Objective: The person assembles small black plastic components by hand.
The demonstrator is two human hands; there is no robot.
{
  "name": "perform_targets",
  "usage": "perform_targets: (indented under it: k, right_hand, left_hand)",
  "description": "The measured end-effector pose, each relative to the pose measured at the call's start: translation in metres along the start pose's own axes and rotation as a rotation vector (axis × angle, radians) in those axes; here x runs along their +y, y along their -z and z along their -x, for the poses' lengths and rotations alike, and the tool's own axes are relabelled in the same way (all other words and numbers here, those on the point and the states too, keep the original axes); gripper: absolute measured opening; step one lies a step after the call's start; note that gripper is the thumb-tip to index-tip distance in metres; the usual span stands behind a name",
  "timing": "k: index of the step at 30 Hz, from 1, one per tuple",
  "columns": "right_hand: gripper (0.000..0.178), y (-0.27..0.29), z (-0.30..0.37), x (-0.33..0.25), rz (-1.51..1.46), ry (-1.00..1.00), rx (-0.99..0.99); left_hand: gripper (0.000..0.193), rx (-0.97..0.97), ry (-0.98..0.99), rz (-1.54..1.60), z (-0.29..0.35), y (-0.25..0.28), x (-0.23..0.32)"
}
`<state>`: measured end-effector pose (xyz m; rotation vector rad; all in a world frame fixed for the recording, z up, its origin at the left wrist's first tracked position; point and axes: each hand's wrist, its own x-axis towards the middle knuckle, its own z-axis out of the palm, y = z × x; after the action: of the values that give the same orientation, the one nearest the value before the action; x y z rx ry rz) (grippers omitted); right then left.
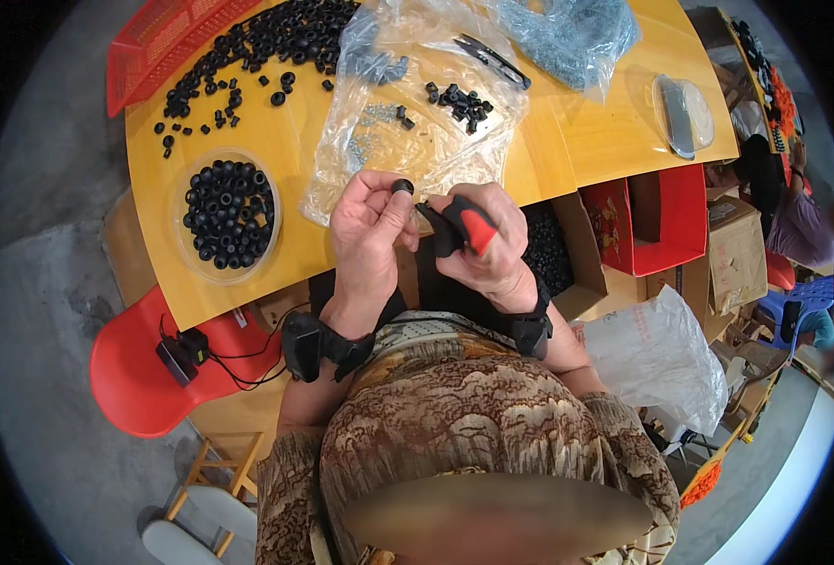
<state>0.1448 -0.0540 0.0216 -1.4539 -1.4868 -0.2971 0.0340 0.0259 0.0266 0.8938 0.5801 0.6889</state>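
Observation:
My left hand [365,231] is closed, pinching a small black round cap [402,186] between thumb and fingertips. Close beside it, my right hand [488,235] wraps round a red-and-black handled tool [474,229] whose dark end points toward the left hand. The tool's exact kind does not show. Both hands are over the table's front edge, just below a clear plastic sheet [328,174]. On the sheet are a pile of small black parts [461,106], loose small metal pieces [365,146] and black thread snips [492,61].
A clear round tub [184,252] of black caps stands at the left on the yellow table [276,169]. More black parts [285,33] spread beside a red basket [163,52]. A bag of metal pieces [568,38] lies at the back; red boxes [666,221] stand below right.

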Motion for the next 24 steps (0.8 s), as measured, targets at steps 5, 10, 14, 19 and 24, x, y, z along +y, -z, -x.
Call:
perform_targets:
  k: [5,10,14,19,24]
  right_hand:
    - [0.019,-0.015,0.003,-0.006,-0.251,-0.337,0.197]
    - [0.021,-0.012,0.01,-0.002,-0.333,-0.452,0.13]
    - [0.018,-0.009,0.014,0.002,-0.349,-0.509,0.158]
    - [0.015,0.026,0.021,0.047,-0.219,-0.598,0.471]
    - [0.015,0.105,0.012,0.074,-0.66,-0.655,0.891]
  left_hand:
    - [0.011,0.053,0.009,0.099,0.001,-0.002,0.001]
    - [0.012,0.067,-0.038,0.02,-0.005,0.0,0.0]
    - [0.012,0.086,-0.249,-0.364,-0.018,0.003,0.002]
    - [0.009,0.08,-0.498,-0.889,-0.037,-0.002,0.011]
    - [0.013,0.097,-0.523,-1.144,-0.05,0.002,0.01]
